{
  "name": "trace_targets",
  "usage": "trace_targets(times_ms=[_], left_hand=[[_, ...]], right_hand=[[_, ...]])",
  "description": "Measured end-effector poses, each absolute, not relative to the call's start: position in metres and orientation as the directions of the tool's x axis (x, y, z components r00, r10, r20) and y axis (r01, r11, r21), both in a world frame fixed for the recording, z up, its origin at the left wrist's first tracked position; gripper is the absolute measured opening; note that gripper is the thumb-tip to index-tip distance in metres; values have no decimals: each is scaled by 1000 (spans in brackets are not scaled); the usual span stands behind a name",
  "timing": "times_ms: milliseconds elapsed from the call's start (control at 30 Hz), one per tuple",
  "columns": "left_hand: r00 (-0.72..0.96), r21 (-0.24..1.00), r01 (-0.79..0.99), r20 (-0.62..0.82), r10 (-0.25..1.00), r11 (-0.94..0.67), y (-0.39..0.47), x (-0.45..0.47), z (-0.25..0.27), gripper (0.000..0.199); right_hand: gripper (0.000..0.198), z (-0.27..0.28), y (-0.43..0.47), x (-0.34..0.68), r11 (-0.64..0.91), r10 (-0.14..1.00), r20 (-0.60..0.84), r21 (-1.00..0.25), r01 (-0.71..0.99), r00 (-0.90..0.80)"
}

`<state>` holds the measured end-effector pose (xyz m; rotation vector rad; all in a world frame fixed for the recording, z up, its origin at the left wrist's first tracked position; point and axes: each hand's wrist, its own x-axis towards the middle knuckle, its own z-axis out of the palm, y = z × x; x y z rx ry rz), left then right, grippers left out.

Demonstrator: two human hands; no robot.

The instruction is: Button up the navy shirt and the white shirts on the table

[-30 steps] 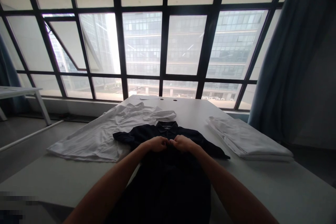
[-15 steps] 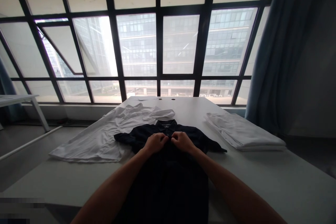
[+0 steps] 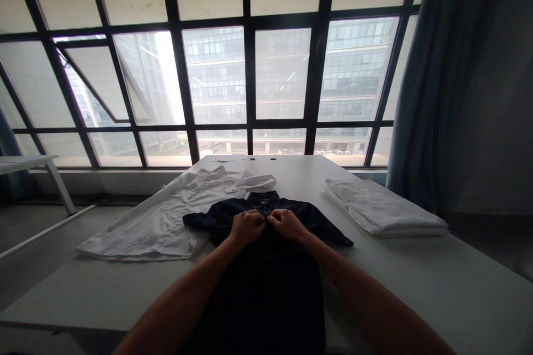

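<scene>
open tabletop (image 3: 330, 205) gap, shirt (image 3: 270, 283) left, cloth (image 3: 385, 209) right

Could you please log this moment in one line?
left hand, right hand: touching dark shirt below collar | left: rumpled white garment | right: folded white cloth

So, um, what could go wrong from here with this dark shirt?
The left hand and right hand pinch the dark shirt below its collar, largely covering that spot, so a misalignment might go unnoticed. One sleeve lies against the spread white garment, so tugging the shirt could drag or crease that too.
</scene>
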<state>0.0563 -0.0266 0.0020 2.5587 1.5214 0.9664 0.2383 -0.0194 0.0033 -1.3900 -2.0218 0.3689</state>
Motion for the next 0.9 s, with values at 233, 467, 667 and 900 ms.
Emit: trace_targets(times_ms=[233,467,667,900], left_hand=[[326,391,748,487,810,-536,-27,58,4,18],[270,508,720,421,866,-472,-26,60,2,16],[267,529,672,479,836,-518,-20,60,-7,15],[256,693,487,468,846,-531,1,57,-28,20]], right_hand=[[19,-1,-14,239,390,920,329,-699,599,-215],[11,-9,-11,237,262,964,207,-839,477,-166],[13,-9,-10,239,301,953,235,-781,546,-189],[18,-15,-7,236,368,930,297,-744,558,-218]])
